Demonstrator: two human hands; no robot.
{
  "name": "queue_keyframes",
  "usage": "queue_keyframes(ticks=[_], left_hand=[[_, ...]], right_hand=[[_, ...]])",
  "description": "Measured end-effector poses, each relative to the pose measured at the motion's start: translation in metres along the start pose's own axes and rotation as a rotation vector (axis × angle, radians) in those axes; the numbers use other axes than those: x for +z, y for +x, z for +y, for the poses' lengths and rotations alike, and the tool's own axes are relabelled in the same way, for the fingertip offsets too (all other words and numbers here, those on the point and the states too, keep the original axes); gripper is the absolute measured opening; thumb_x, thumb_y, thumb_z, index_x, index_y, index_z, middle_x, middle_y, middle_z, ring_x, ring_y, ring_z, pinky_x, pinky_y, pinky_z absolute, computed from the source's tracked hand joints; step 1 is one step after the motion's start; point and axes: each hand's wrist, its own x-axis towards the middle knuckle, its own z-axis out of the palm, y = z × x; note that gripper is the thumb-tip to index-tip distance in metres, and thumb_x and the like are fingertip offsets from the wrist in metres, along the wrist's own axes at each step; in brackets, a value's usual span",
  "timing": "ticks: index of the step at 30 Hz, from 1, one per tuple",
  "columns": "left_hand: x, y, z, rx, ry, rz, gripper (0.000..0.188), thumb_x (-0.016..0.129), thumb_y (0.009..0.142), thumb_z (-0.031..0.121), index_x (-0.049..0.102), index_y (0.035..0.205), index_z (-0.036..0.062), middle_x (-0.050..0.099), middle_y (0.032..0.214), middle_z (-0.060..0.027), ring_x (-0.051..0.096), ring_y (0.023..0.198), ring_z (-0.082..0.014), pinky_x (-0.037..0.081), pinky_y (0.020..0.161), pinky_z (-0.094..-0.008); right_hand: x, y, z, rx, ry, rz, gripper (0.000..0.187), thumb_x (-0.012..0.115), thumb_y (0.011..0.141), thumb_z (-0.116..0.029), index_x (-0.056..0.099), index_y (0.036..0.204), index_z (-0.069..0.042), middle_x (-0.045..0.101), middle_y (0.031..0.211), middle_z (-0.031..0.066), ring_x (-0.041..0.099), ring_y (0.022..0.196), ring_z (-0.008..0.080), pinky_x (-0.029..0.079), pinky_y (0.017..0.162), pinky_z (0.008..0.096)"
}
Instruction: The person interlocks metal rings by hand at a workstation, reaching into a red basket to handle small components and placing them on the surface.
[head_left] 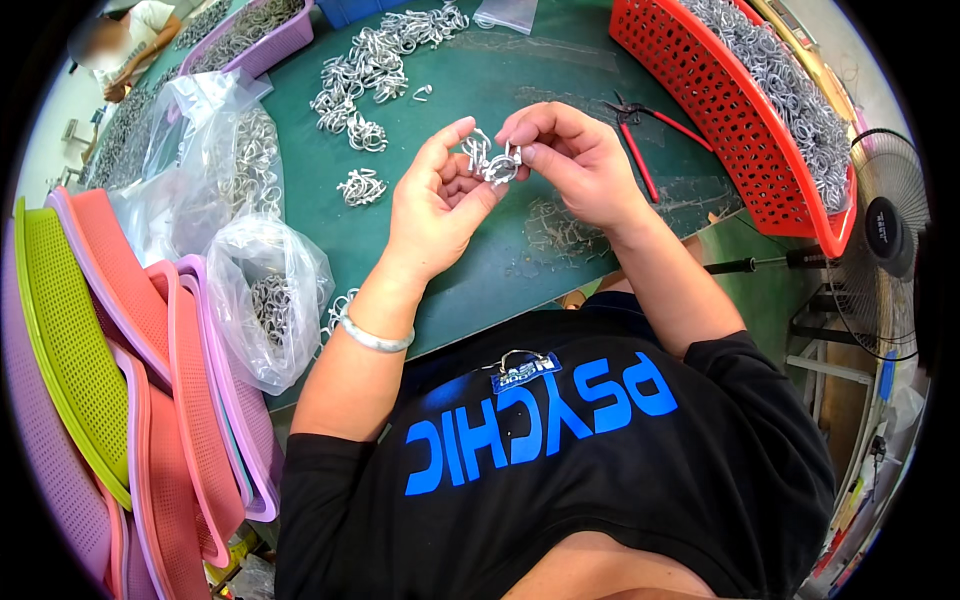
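Note:
Over the green table, my left hand (432, 210) grips a small bunch of silver metal rings (497, 166) between its thumb and curled fingers. My right hand (588, 168) pinches a ring at the right side of that bunch, its thumb and index finger pressed together. The fingers partly cover the rings, so how they are linked cannot be made out. Just left of my hands lies a small cluster of similar rings (361, 187). Beyond it spreads a larger heap (365, 65), with one loose piece (422, 93) beside it.
Red-handled pliers (637, 158) lie on the green table (470, 290), right of my hands. A red perforated basket (690, 100) full of rings stands farther right, near a fan (885, 235). Plastic bags (270, 350) and stacked colored baskets (190, 420) crowd the left. Another person (125, 45) is far left.

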Motion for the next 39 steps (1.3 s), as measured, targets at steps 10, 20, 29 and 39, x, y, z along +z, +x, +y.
queue_keyframes(ticks=[10,20,29,39], left_hand=[[-0.001,0.001,-0.007,0.135,0.066,0.038,0.044,0.060,0.076,-0.005,0.045,0.118,-0.0003,0.059,0.090,-0.0056,0.058,0.079,-0.0091,0.048,0.071,-0.0215],[-0.001,0.002,-0.009,0.220,0.131,0.061,0.046,0.057,0.074,-0.009,0.047,0.118,0.0009,0.058,0.095,-0.0058,0.058,0.082,-0.0098,0.049,0.071,-0.0221],[-0.001,0.000,-0.005,0.234,0.097,0.032,0.047,0.055,0.075,-0.009,0.046,0.120,0.0005,0.056,0.099,-0.0068,0.058,0.088,-0.0122,0.048,0.076,-0.0242],[-0.003,0.002,-0.009,0.268,0.061,0.063,0.055,0.057,0.077,-0.004,0.036,0.127,0.0008,0.056,0.096,-0.0075,0.057,0.085,-0.0115,0.047,0.076,-0.0240]], right_hand=[[-0.001,0.000,0.003,0.066,0.090,0.015,0.014,0.050,0.080,0.004,0.057,0.092,0.001,0.059,0.084,0.0046,0.055,0.072,0.0104,0.046,0.067,0.0225],[-0.001,-0.001,-0.001,0.217,0.118,-0.015,0.017,0.059,0.079,-0.005,0.054,0.093,0.002,0.057,0.082,0.0045,0.054,0.071,0.0091,0.046,0.066,0.0222],[0.001,-0.002,-0.004,0.286,0.122,-0.019,0.020,0.059,0.078,-0.002,0.053,0.097,0.002,0.056,0.083,0.0034,0.054,0.072,0.0075,0.047,0.065,0.0214],[-0.005,-0.004,-0.001,0.306,0.028,-0.119,0.017,0.055,0.080,0.000,0.056,0.097,0.001,0.055,0.094,0.0034,0.054,0.080,0.0090,0.046,0.070,0.0233]])
